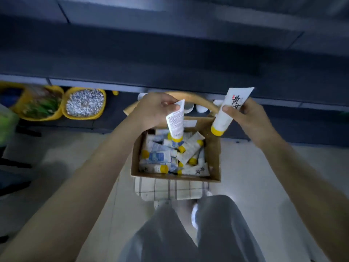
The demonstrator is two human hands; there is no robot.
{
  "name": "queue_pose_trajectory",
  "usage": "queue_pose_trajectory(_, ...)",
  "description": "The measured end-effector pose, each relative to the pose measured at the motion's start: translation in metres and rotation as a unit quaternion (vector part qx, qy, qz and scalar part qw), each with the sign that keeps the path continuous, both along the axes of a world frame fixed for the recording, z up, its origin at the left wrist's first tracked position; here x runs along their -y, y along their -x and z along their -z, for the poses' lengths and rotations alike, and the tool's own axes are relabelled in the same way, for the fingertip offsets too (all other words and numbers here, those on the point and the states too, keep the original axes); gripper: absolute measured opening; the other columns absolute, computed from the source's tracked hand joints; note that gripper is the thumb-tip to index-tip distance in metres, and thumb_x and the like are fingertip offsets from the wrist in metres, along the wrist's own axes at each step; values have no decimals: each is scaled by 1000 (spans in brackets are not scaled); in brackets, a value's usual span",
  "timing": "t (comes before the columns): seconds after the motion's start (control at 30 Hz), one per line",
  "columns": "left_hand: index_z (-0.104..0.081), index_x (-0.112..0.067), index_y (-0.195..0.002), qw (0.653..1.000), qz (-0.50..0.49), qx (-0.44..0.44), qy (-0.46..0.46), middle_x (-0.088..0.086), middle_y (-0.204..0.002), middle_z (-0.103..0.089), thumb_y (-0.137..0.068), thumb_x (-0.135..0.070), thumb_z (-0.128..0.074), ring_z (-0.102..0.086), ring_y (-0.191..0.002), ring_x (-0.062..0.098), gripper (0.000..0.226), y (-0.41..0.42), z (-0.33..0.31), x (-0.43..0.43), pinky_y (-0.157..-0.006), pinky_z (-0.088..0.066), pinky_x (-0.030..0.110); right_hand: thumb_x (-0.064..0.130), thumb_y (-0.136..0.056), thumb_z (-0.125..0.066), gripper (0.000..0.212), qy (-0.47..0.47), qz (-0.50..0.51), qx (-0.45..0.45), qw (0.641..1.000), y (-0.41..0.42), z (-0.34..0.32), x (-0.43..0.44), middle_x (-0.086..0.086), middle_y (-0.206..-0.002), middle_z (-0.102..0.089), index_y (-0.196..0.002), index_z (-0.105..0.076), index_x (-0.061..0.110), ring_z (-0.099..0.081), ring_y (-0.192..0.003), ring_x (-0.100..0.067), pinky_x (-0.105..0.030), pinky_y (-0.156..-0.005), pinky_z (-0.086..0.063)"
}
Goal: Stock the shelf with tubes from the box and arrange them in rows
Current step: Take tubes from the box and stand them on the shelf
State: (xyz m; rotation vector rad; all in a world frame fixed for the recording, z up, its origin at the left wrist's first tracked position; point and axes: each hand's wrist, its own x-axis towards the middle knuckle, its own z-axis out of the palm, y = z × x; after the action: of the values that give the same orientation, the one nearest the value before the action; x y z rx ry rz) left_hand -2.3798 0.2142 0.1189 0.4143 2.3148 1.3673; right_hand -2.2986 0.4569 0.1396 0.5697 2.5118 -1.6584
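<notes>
A cardboard box [214, 154] sits on the floor below me, holding several white tubes [188, 148] with yellow caps in a loose heap. My left hand [151, 110] grips one white tube [175, 121] by its flat end, cap hanging down over the box. My right hand [249, 118] holds a second white tube [232, 108] with dark characters on it, tilted, its yellow cap pointing down-left beside the box's far right corner. Dark shelf boards [170, 59] run across the view above both hands.
The box rests on a checked cloth basket [170, 190] with a curved wooden handle [196, 99]. Two yellow tubs [85, 103] of small goods stand at the left under the lowest shelf. White items [200, 108] stand on the low shelf behind the handle. My grey-trousered legs fill the bottom.
</notes>
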Motion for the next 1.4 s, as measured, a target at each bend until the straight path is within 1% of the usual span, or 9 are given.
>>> queue_pose_trajectory(0.1, -70, -14, -96, 999, 25, -43, -16, -3, -79, -66, -89, -19, -64, -61, -70, 8, 11, 2, -66, -16, -64, -50, 17, 21, -84, -68, 14, 9, 58, -60, 996, -11, -57, -13, 5, -95, -69, -97, -63, 18, -65, -86, -9, -22, -73, -55)
queue_pose_trajectory(0.33, -71, -16, -90, 989, 68, -132, -27, -2, -83, -70, -89, -21, -64, -65, -78, 12, 9, -5, -184, -73, -71, -58, 27, 22, -79, -74, 14, 3, 111, -159, 981, -27, -167, -65, 3, -84, -69, -87, -65, 17, -63, -71, -7, -14, -50, -45)
queue_pose_trajectory(0.47, -72, -11, -94, 983, 64, -168, -43, -1, -83, -69, -90, -19, -63, -65, -81, 13, 13, -11, -229, -114, -72, -57, 28, 16, -76, -77, 49, -6, 129, -223, 966, -27, -208, -107, 0, -97, -63, -114, -47, 17, -63, -86, -11, -26, -68, -54)
queue_pose_trajectory(0.67, -74, -12, -92, 981, 8, -185, -58, 2, -89, -73, -89, -18, -63, -67, -88, 18, 13, -23, -255, -193, -81, -57, 34, 6, -82, -68, 52, 17, 68, -280, 957, -32, -237, -178, -1, -95, -56, -119, -35, 23, -58, -80, -10, -24, -68, -55)
queue_pose_trajectory(0.9, -71, -5, -99, 984, -54, -153, -78, 13, -98, -72, -89, -15, -63, -68, -90, 20, 16, -38, -268, -280, -79, -59, 31, 11, -86, -63, 41, 4, -20, -247, 969, -29, -245, -278, -2, -93, -50, -114, -35, 23, -54, -81, -14, -29, -68, -52)
queue_pose_trajectory(1.1, -72, -6, -99, 982, -63, -169, -58, 11, -96, -72, -90, -15, -62, -68, -92, 23, 16, -36, -276, -342, -80, -59, 35, 38, -78, -72, 42, 5, -3, -198, 980, -10, -237, -347, -7, -94, -50, -96, -34, 34, -55, -86, -20, -44, -80, -53)
queue_pose_trajectory(1.2, -73, -8, -98, 979, -54, -195, -35, 5, -94, -72, -91, -16, -61, -68, -91, 19, 16, -31, -277, -365, -78, -59, 32, 24, -87, -64, 40, 7, -18, -198, 980, -1, -231, -368, -10, -96, -55, -107, -30, 29, -58, -90, -22, -36, -77, -52)
queue_pose_trajectory(1.3, -73, -11, -97, 976, -51, -213, -18, 2, -94, -72, -91, -17, -60, -67, -91, 17, 15, -21, -277, -382, -77, -58, 30, 10, -89, -59, 47, 55, -21, -185, 981, 8, -228, -386, -8, -105, -63, -118, -24, 22, -60, -105, -26, -43, -93, -50)
queue_pose_trajectory(1.4, -73, -13, -98, 975, -45, -217, -12, 1, -94, -72, -91, -18, -60, -67, -91, 16, 15, -4, -274, -395, -81, -57, 35, 12, -88, -62, 34, 33, -38, -172, 984, 22, -228, -400, -6, -114, -64, -110, -37, 20, -60, -109, -24, -42, -93, -50)
